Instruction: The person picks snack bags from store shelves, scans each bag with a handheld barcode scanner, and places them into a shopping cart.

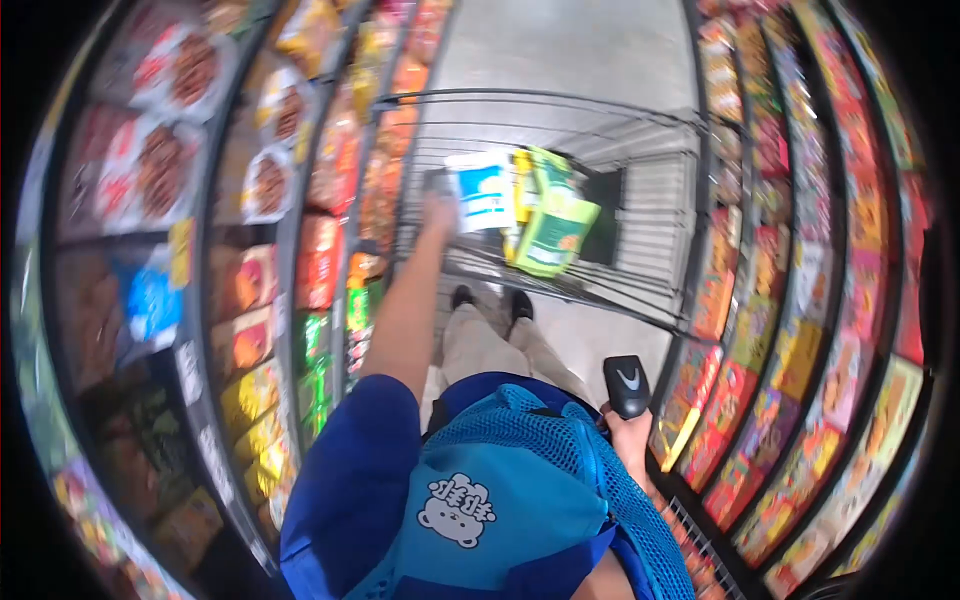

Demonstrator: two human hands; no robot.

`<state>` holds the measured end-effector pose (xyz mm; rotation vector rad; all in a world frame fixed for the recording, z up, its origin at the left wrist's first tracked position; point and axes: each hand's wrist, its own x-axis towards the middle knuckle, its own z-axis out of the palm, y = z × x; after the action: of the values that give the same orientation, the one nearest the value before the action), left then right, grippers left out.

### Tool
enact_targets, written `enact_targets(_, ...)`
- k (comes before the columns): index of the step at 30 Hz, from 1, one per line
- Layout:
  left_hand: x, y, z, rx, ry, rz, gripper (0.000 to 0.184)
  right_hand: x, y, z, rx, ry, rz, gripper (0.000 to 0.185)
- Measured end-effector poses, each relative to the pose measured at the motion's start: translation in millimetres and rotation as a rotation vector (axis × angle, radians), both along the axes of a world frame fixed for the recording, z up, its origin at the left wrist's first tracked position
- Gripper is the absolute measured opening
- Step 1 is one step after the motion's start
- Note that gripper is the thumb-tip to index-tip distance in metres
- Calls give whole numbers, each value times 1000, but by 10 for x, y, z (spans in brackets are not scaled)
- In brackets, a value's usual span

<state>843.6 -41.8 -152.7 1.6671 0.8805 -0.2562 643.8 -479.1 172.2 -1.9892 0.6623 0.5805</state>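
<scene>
My left hand (440, 208), smeared by motion, reaches over the near left part of a wire shopping cart (545, 97). It is beside the left edge of a white and blue packet (484, 192); its fingers are too blurred to show whether they grip it. A small dark patch shows at the fingertips. Right of that packet lie a yellow packet (523, 180) and green packets (558, 236) in the cart. At the lower right, my right hand (628, 432) is closed around the handle of a black handheld scanner (627, 386).
Shelves of packaged goods (270, 190) line the left side, and more shelves (780, 300) line the right. A dark panel (602, 215) stands inside the cart. My shoes (520, 305) are on the floor just behind the cart. A blue bag (510, 460) hangs on my front.
</scene>
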Motion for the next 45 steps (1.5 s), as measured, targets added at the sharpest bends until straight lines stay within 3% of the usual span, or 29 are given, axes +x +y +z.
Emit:
enact_targets(1, -184, -120, 397, 219, -142, 68, 50, 87, 66, -59, 32, -6, 28, 7)
enact_targets(2, -314, -115, 919, 182, -168, 81, 50, 179, 147, -132, 69, -8, 65, 7)
enact_targets(3, -540, -110, 1022, 41, -367, 236, 47, 269, 223, -199, 99, -2, 125, 7)
enact_targets(4, -779, -40, 926, -24, -523, 242, 45, 356, 312, -252, 122, 3, 180, 7)
enact_targets(6, -1258, 8, 1862, 7, -616, 314, 42, 498, 566, -290, 199, 5, 253, 7)
enact_targets(9, -2000, 385, 2761, 364, -735, 516, 37, 653, 941, -299, 261, -32, 389, 8)
enact_targets(11, -2334, 577, 3635, 729, -789, 708, 33, 731, 1157, -328, 304, -61, 481, 7)
enact_targets(12, -2440, 844, 3848, 1001, -888, 757, 39, 763, 1259, -286, 310, -57, 497, 6)
enact_targets(15, -2792, 1556, 4251, 1132, -847, 1071, 67, 796, 1520, -354, 377, -69, 597, 7)
enact_targets(16, -2867, 1858, 4274, 1147, -810, 1189, 77, 807, 1590, -408, 386, -62, 638, 7)
enact_targets(18, -3031, 2384, 4303, 1082, -791, 1105, 76, 816, 1735, -393, 398, -60, 699, 8)
enact_targets(19, -3049, 2463, 4377, 920, -736, 1133, 71, 801, 1803, -341, 400, -67, 716, 8)
enact_targets(21, -2946, 2488, 4480, 794, -1091, 931, 65, 776, 1886, -333, 393, -68, 721, 10)
enact_targets(22, -2945, 2432, 4541, 656, -1129, 850, 64, 759, 1898, -350, 404, -76, 712, 11)
enact_targets(24, -3010, 2228, 4580, 851, -761, 980, 60, 725, 1922, -372, 430, -92, 685, 14)
enact_targets(26, -3100, 1866, 4755, 747, -569, 872, 41, 676, 1951, -304, 415, -106, 651, 15)
enact_targets(28, -3153, 1592, 4595, 880, -841, 785, 41, 624, 1958, -292, 400, -160, 649, 16)
enact_targets(30, -3327, 1418, 4477, 1231, -871, 580, 40, 604, 1954, -316, 389, -262, 675, 17)
enact_targets(32, -3494, 1183, 4598, 1168, -978, 642, 37, 606, 1962, -327, 379, -243, 679, 15)
enact_targets(33, -3588, 1119, 4606, 1054, -1066, 730, 42, 615, 1969, -294, 362, -228, 685, 14)
enact_targets(34, -3706, 1050, 4514, 837, -1069, 987, 44, 623, 1981, -258, 343, -212, 692, 14)
enact_targets(36, -3850, 1020, 4599, 525, -1450, 976, 50, 644, 2044, -167, 389, -151, 666, 12)
enact_targets(38, -3798, 961, 4746, 261, -1518, 1006, 47, 673, 2185, -16, 458, -131, 660, 10)
enact_targets(39, -3925, 1019, 4571, 151, -1497, 866, 43, 683, 2272, 114, 496, -140, 667, 10)
enact_targets(40, -3833, 1106, 4354, -20, -1531, 931, 36, 699, 2354, 263, 529, -151, 669, 10)
enact_targets(41, -3593, 1109, 4393, -97, -1609, 683, 33, 717, 2465, 440, 571, -172, 714, 13)
enact_targets(44, -3285, 970, 4481, 44, -1236, 367, 27, 667, 2796, 928, 679, -213, 768, 24)
enact_targets(45, -3048, 872, 4381, -259, -1445, 275, 27, 661, 2876, 1027, 725, -244, 855, 29)
